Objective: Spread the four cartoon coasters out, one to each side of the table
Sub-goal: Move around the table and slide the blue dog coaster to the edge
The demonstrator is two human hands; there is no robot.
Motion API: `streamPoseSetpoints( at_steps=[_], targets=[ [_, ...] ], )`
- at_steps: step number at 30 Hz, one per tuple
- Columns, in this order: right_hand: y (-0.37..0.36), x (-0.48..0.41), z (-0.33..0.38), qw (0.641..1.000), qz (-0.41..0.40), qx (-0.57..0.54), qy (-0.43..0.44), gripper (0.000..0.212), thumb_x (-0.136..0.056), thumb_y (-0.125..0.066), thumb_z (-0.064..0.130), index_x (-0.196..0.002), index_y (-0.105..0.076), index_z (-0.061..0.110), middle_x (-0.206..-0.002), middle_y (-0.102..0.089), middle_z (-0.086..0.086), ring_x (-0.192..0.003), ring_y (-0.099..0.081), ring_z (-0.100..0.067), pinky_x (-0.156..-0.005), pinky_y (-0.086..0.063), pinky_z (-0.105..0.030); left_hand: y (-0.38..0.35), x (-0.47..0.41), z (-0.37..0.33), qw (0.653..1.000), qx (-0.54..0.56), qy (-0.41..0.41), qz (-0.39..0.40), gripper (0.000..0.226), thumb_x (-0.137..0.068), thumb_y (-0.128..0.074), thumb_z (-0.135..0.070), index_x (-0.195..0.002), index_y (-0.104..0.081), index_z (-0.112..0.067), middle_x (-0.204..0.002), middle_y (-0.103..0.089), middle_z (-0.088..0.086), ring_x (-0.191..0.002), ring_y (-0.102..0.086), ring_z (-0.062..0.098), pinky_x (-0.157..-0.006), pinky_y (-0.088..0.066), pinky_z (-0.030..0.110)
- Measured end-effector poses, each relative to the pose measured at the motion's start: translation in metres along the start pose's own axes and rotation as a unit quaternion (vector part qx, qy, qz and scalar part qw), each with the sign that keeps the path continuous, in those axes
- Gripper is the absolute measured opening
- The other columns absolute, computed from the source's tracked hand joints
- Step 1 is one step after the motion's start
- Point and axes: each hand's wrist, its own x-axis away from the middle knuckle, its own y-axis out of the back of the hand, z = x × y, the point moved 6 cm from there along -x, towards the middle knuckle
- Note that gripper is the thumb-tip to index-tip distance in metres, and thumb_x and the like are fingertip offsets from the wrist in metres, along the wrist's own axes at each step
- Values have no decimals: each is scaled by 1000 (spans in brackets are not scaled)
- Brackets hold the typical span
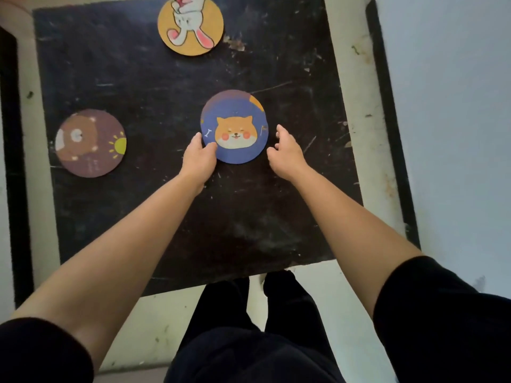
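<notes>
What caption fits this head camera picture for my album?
Left hand touches the blue dog coaster; right hand hovers beside it.

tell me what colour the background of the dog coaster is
Blue, seen in the head view: dog coaster.

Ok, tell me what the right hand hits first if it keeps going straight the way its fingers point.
Probably nothing. The right hand points up the bare table, just right of the blue dog coaster. That line looks free to the far edge, though it passes close to the coaster's rim.
</notes>
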Motion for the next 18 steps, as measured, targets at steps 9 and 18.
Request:
streamPoseSetpoints(
  at_steps=[9, 18],
  targets=[
    [1, 3, 7, 988, -146, -52, -11, 44, -94, -66, 28, -134, -59, 13, -117, -69, -3, -105, -65, -17, -96, -52, -34, 14, -15, 22, 988, 108, 38, -106, 43, -88, -70, -16, -129, -61, -10, -107, -67, 0, -98, -65, 15, -89, -57, 35],
    [15, 60, 0, 992, -101, -81, 10, 28, -90, -70, 23, -116, -70, 13, -107, -73, -3, -98, -67, -18, -92, -56, -40, 35, 37, 45, 989, 100, 40, -96, 28, -89, -68, -10, -117, -68, -11, -105, -72, 5, -97, -68, 19, -86, -59, 39]
  ],
)
